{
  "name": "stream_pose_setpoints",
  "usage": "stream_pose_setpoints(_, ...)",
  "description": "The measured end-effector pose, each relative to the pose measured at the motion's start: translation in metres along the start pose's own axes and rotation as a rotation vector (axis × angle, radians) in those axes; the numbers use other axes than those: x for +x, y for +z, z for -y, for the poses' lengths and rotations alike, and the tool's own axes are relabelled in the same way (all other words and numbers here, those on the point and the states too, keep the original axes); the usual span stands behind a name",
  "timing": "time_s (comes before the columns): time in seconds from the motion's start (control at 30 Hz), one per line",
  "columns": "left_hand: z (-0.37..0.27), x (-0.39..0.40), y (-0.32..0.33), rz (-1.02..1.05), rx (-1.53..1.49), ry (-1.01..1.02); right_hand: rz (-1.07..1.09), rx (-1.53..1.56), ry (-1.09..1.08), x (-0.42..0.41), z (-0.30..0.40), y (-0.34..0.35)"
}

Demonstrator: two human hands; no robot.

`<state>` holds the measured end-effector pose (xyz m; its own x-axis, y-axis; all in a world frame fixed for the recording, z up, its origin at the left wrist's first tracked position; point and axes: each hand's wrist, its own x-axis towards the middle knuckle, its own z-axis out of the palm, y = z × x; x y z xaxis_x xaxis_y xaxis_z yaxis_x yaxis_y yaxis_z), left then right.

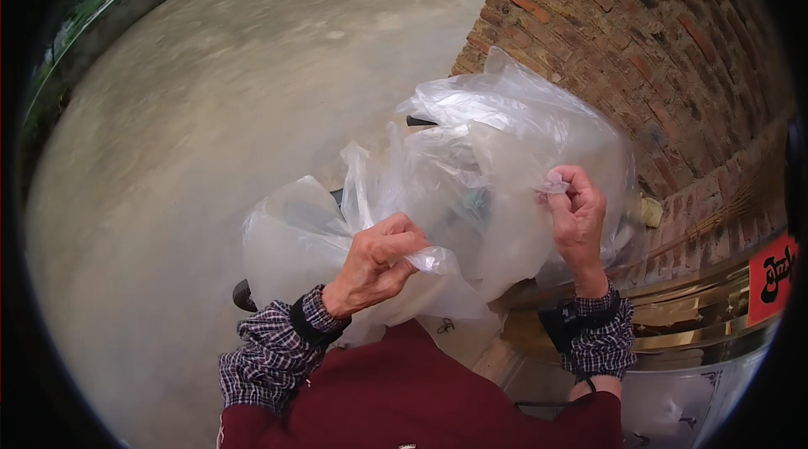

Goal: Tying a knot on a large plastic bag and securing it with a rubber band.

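Observation:
A large clear plastic sheet or bag spreads, crumpled, in front of my body. My left hand pinches a gathered part of it, with a loose end poking out past the thumb. Farther right, my right hand grips a small bunched piece of clear plastic between thumb and fingers. Beneath the plastic, between the hands, a greenish thing shows faintly; I cannot tell what it is. A black handle-like end sticks out at the plastic's far left edge.
A brick wall rises at the right, with a broom-like bundle of thin stalks along its foot. A red paper with black writing is at the lower right. Concrete ground stretches left. A dark rounded thing protrudes near my left sleeve.

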<state>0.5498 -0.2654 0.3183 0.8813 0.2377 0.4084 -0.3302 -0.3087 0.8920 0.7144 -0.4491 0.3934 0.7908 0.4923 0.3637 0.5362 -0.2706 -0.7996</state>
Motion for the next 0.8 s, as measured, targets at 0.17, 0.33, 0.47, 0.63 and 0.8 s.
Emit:
stream_pose_setpoints(0.17,-0.026,-0.073,-0.027,-0.055,-0.037,0.024,0.311,0.065,-0.143,-0.099,0.056,0.078)
stream_pose_setpoints(0.33,-0.059,-0.132,-0.042,-0.099,-0.039,-0.007,0.481,0.207,-0.21,-0.155,0.089,0.106)
stream_pose_setpoints(0.47,-0.073,-0.17,-0.044,-0.198,-0.073,-0.03,0.593,0.409,-0.148,-0.177,0.106,0.114)
stream_pose_setpoints(0.63,-0.1,-0.208,-0.025,-0.284,-0.035,-0.006,0.641,0.524,-0.122,-0.21,0.111,0.103)
stream_pose_setpoints(0.8,-0.111,-0.243,0.023,-0.328,-0.066,-0.013,0.559,0.443,-0.499,-0.244,0.089,0.081)
